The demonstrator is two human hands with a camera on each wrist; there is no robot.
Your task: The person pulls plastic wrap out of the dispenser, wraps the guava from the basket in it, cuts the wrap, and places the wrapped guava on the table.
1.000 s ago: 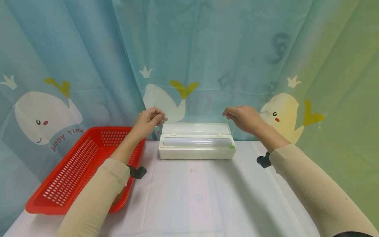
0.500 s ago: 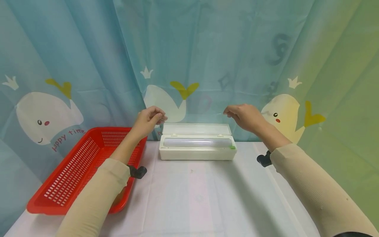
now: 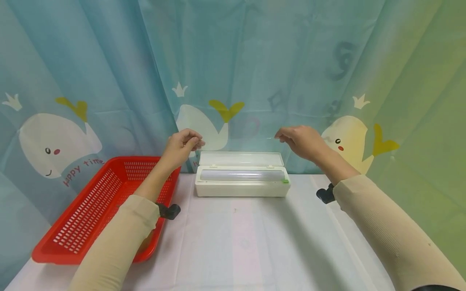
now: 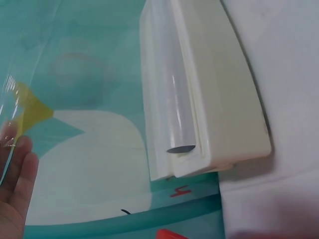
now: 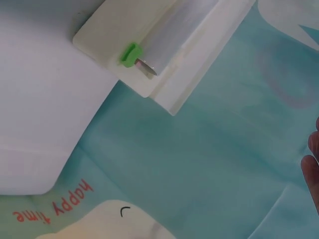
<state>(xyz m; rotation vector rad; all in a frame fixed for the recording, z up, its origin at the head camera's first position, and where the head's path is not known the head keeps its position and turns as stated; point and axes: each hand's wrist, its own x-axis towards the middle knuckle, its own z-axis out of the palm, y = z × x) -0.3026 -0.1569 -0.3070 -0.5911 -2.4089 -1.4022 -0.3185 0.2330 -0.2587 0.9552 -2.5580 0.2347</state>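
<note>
Between my two hands a clear sheet of cling film (image 4: 11, 99) is held up above the dispenser; in the head view only faint glints of it show. My left hand (image 3: 183, 146) pinches its left corner between thumb and fingers. Its right end is pinched by my right hand (image 3: 301, 142), bent down at the wrist. Below and between them stands a white cling film dispenser (image 3: 242, 190) with its lid (image 3: 241, 159) tipped back. A roll of film (image 3: 242, 175) lies inside it, and a green slide cutter (image 5: 131, 55) sits at the right end of its front edge.
A red perforated basket (image 3: 51, 252) stands on the left, partly under my left forearm; something brownish shows inside near its front right corner. A white cloth (image 3: 218, 242) covers the table. Behind the dispenser hangs a blue-green curtain (image 3: 291, 52) with whale prints.
Both hands have risen slightly, still pinching the film. The dispenser and the basket stay where they were.
</note>
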